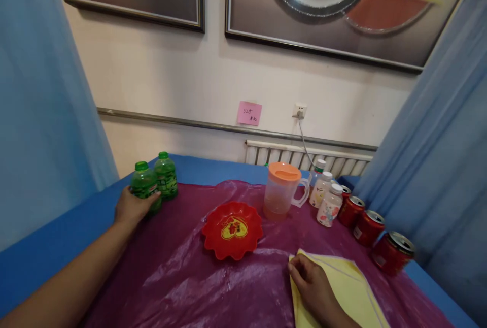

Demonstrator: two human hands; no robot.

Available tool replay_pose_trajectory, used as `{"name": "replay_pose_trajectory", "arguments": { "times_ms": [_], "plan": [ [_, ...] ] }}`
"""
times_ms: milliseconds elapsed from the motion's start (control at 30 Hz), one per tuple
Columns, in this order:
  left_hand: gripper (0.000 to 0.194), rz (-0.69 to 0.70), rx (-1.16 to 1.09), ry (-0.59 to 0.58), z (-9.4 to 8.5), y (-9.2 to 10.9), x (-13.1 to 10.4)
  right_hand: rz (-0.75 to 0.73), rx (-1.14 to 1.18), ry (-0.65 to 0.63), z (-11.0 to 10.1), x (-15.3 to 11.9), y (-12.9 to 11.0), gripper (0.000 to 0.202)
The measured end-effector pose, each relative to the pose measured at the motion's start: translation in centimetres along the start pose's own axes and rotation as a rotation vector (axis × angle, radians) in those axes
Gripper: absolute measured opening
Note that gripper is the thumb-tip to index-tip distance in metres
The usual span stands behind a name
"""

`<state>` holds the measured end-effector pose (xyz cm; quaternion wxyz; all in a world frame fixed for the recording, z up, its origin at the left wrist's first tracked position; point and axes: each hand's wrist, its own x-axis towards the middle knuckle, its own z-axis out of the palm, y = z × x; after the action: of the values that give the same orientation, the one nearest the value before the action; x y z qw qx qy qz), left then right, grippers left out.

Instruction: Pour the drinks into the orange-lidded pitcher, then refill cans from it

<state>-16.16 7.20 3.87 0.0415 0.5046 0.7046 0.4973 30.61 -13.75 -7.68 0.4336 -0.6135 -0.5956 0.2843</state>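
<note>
My left hand (133,205) is wrapped around a green plastic bottle (141,181) at the table's left side. A second green bottle (166,175) stands just behind it to the right; neither shows a cap. On the right, a folded yellow cloth (348,285) lies flat, and my right hand (314,285) rests on it with curled fingers pinching its near-left corner area. Between my hands sits a red scalloped plate (216,226) with a yellow heart print. Behind the plate to the right stands a clear pitcher (280,198) with an orange lid and some liquid low inside.
Small bottles with white caps (330,206) stand right of the pitcher, beside a row of several red cans (393,252). Purple plastic sheeting (190,277) covers much of the blue table (57,247). Blue curtains (437,155) hang on both sides; a radiator (262,154) is behind.
</note>
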Motion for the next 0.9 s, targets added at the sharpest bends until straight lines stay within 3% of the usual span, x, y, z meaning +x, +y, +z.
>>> {"name": "replay_pose_trajectory", "arguments": {
  "times_ms": [100, 200, 333, 467, 533, 633, 733, 800, 900],
  "plan": [
    [0.041, -0.169, 0.118, -0.051, 0.1, 0.3, 0.0, 0.046, 0.118, 0.073, 0.3, 0.6, 1.5, 0.044],
    [0.041, -0.188, 0.139, -0.078, -0.3, 0.6, -0.4, 0.08, 0.178, 0.085, 0.2, 0.5, 2.1, 0.047],
    [0.044, -0.191, 0.106, 0.01, -1.4, 1.4, -1.8, 0.109, 0.176, 0.082, 0.0, 0.0, 2.0, 0.047],
    [0.049, -0.082, -0.07, 0.071, -2.4, 5.2, -4.2, 0.12, 0.213, 0.127, -0.1, -0.1, 1.8, 0.045],
    [0.056, -0.026, -0.2, 0.0, -2.2, 8.0, -5.5, 0.128, 0.227, 0.142, -0.1, 0.0, 1.7, 0.043],
    [0.058, 0.057, -0.325, -0.196, -0.5, 12.1, -7.2, 0.134, 0.226, 0.151, -0.1, 0.1, 1.6, 0.042],
    [0.061, 0.179, -0.422, -0.312, 2.2, 14.7, -8.7, 0.14, 0.214, 0.147, 0.0, 0.1, 1.4, 0.042],
    [0.066, 0.204, -0.441, -0.341, 4.1, 15.2, -9.6, 0.141, 0.208, 0.151, 0.2, 0.1, 1.2, 0.042],
    [0.063, 0.229, -0.36, -0.328, 6.6, 14.2, -10.8, 0.134, 0.191, 0.158, 0.4, 0.2, 1.1, 0.042]
  ]
}}
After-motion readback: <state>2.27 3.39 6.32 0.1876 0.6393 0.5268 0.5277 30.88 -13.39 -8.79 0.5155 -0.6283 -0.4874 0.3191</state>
